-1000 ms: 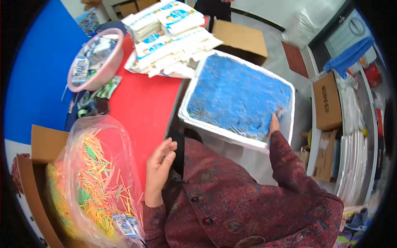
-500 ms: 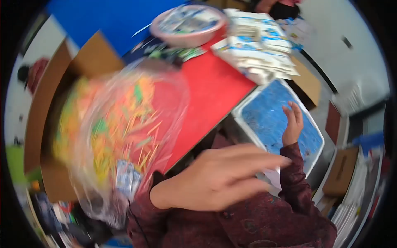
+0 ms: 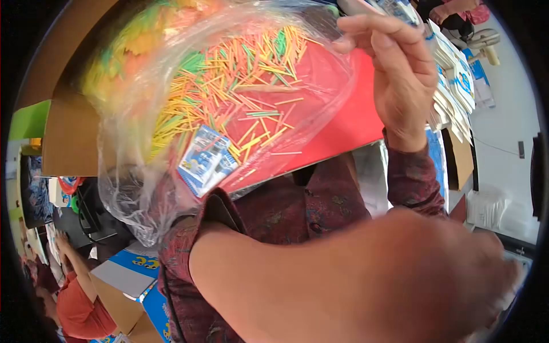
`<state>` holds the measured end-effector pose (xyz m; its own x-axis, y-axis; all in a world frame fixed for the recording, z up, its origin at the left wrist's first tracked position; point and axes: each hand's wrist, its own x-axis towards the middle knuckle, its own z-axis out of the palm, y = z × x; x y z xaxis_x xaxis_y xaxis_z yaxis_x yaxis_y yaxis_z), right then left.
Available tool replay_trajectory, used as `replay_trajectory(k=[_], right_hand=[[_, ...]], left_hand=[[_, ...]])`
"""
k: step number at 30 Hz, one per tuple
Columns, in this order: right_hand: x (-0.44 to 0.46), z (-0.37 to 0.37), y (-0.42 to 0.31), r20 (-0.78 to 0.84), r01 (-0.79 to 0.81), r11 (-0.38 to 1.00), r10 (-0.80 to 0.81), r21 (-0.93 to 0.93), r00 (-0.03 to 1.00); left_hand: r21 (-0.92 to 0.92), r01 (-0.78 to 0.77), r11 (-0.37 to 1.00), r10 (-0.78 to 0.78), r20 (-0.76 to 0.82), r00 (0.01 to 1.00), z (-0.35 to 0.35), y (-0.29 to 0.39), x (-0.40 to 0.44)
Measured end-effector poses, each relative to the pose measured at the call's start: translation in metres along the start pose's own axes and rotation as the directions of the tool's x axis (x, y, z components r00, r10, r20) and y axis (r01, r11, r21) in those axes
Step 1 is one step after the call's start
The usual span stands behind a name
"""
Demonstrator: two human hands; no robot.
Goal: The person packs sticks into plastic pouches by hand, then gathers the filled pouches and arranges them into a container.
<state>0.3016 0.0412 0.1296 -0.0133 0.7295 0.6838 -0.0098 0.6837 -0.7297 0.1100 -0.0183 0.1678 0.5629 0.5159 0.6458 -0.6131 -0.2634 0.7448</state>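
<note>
My right hand (image 3: pixel 405 86) is raised over the right edge of the red tabletop (image 3: pixel 357 123). Its fingers are loosely bent and apart, with nothing visible in them. Close to the camera, my left hand (image 3: pixel 446 274) reaches across to the lower right, so smeared by motion that its fingers do not show clearly. A clear plastic bag (image 3: pixel 329 97) lies spread on the table, to the left of my right hand. In it are many thin coloured sticks (image 3: pixel 229 74), yellow, orange, pink and green. Small blue-and-white printed packets (image 3: pixel 206 157) lie at the bag's near edge.
A cardboard box (image 3: pixel 71 137) stands at the left, beside the bag. Stacked white-and-blue printed cards or packs (image 3: pixel 452 74) are at the right. A blue-lined container is partly hidden behind my right sleeve. At lower left, a person in an orange top (image 3: pixel 83 308) is near blue printed boxes (image 3: pixel 154 311).
The view has swung, bringing the bag of sticks higher and nearer. My right hand has moved from over the blue container to the table's edge. My left hand has swept right and nearer the camera.
</note>
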Motion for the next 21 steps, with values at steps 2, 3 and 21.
replay_trajectory(k=[2, 3, 21], right_hand=[[0.015, 0.024, -0.025, 0.048, 0.071, 0.997, -0.073, 0.038, 0.996], [0.021, 0.034, -0.036, 0.103, 0.131, 0.989, -0.137, 0.068, 0.985], [0.060, 0.097, -0.028, 0.200, 0.341, 0.903, -0.396, 0.262, 0.896]], left_hand=[[0.026, -0.013, 1.000, 0.014, -0.023, 1.000, -0.016, 0.005, 0.000], [0.033, -0.020, 0.999, 0.021, -0.032, 0.999, -0.024, 0.008, -0.001], [0.503, -0.362, 0.785, 0.585, -0.409, 0.701, -0.067, 0.153, -0.038]])
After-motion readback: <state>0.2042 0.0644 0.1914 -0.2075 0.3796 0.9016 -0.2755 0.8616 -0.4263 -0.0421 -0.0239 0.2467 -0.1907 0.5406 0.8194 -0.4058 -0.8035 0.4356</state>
